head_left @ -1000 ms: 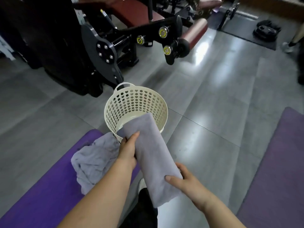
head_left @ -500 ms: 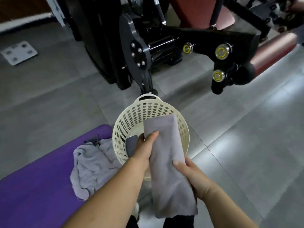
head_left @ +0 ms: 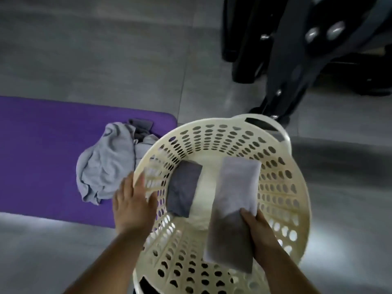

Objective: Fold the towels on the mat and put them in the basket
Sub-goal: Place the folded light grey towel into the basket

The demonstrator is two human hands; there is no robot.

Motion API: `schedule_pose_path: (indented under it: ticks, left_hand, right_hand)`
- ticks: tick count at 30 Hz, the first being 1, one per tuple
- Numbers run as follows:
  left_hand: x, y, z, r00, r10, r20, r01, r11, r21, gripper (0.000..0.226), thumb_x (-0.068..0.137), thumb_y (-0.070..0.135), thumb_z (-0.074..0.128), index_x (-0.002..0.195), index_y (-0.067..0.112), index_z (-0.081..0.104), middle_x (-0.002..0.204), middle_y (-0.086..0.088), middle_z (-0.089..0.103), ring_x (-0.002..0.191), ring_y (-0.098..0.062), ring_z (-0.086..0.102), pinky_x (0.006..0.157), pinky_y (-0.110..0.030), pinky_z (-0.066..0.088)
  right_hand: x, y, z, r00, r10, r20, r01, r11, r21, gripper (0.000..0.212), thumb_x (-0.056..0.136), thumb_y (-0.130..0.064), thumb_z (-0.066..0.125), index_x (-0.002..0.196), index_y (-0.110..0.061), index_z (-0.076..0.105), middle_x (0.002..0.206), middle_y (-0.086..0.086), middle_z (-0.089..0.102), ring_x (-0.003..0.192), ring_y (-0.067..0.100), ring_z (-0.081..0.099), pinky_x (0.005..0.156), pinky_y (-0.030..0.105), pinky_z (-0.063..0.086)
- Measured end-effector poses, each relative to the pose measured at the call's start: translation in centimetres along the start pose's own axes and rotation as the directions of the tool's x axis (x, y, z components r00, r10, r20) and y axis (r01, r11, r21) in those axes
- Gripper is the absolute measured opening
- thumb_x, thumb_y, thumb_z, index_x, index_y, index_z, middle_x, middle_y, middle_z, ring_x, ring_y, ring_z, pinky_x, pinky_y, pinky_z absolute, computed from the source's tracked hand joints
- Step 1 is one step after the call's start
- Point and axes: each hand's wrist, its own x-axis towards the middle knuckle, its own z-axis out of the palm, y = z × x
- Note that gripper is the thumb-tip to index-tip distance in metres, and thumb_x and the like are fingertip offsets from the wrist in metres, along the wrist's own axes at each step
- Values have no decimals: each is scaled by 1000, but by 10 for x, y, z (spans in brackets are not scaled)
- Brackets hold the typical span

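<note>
A cream perforated basket fills the lower middle of the view. Inside it, my right hand grips a folded light grey towel by its near right edge and holds it over the basket's floor. A darker folded grey towel lies against the basket's left inner wall. My left hand rests with straight fingers on the basket's left rim. A crumpled pile of grey towels lies on the purple mat, touching the basket's left side.
A black gym machine frame stands on the grey tiled floor just beyond the basket at the upper right. The basket's far handle points toward it. Bare floor tiles stretch beyond the mat.
The view has dropped close over the basket. My left hand let go of the folded towel and went to the basket's rim. My right hand carried the towel down into the basket.
</note>
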Motion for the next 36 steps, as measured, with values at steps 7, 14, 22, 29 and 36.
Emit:
schedule_pose_path:
  ticks: [7,14,22,29,36]
  left_hand:
    - [61,-54,58,989,-20,-147,15,999,-33,53,93,20,41,143,14,26,135,-20,47,107,-45,54,81,-52,45]
    - [58,-53,68,958,189,-214,-200,979,-35,50,85,30,33,133,17,29,108,-23,61,66,-41,65,46,-39,47]
    - [48,-46,67,936,273,-221,-287,957,-34,54,84,28,33,133,7,29,107,-25,62,67,-39,67,41,-46,47]
    - [46,-53,77,913,301,-274,-331,941,-70,53,85,31,33,135,12,27,114,-21,58,79,-34,64,58,-51,49]
    - [40,-48,74,938,248,-243,-252,968,12,55,87,22,43,137,2,33,118,-24,58,73,-42,65,51,-43,47]
  right_hand:
    - [177,86,37,998,38,-50,-41,998,-56,30,90,-22,54,118,-12,50,114,16,57,87,28,57,78,42,48]
    - [240,151,55,988,132,-79,-129,991,41,44,91,-18,48,132,-6,41,131,18,50,120,38,48,104,55,35]
    - [238,160,57,995,77,-63,-95,927,-363,37,96,-13,45,131,-4,42,127,13,51,120,33,48,101,45,40]
    - [252,172,50,984,-29,-176,-64,864,-499,41,92,-6,50,131,2,38,127,23,51,117,38,49,97,43,40]
    - [224,147,37,960,-51,-274,-149,738,-658,67,90,-20,54,145,-11,17,139,17,43,123,32,46,94,33,38]
